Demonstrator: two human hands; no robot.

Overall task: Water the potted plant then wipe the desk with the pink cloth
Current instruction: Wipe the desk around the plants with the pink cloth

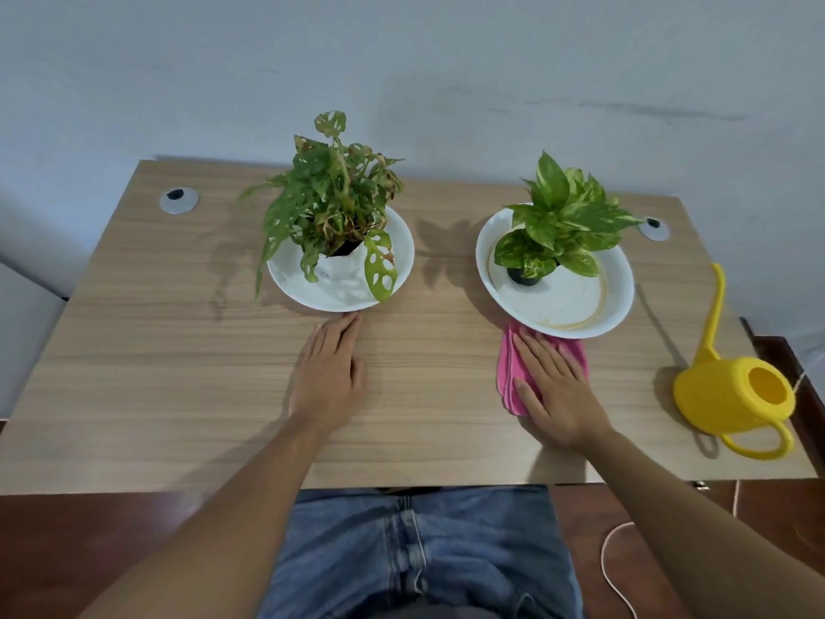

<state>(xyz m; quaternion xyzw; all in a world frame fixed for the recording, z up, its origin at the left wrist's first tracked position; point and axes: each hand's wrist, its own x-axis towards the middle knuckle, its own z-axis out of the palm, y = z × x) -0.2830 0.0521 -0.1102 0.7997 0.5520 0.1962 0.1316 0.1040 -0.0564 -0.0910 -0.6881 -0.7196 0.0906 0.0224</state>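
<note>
Two potted plants stand on white plates on the wooden desk [178,350]: a holey-leaved one [330,203] on the left plate [397,256], a bright green one [562,225] on the right plate [620,301]. A folded pink cloth [506,373] lies on the desk just in front of the right plate. My right hand [558,390] presses flat on the cloth, fingers spread. My left hand [330,373] rests flat on the bare desk, fingertips near the left plate's rim. A yellow watering can [732,390] sits at the right edge, spout pointing away.
Two round cable grommets sit in the desk's far corners, one at the left [178,201] and one at the right [654,229]. A grey wall backs the desk. A thin white cord [607,569] hangs at the lower right. My jeans show below the desk's front edge.
</note>
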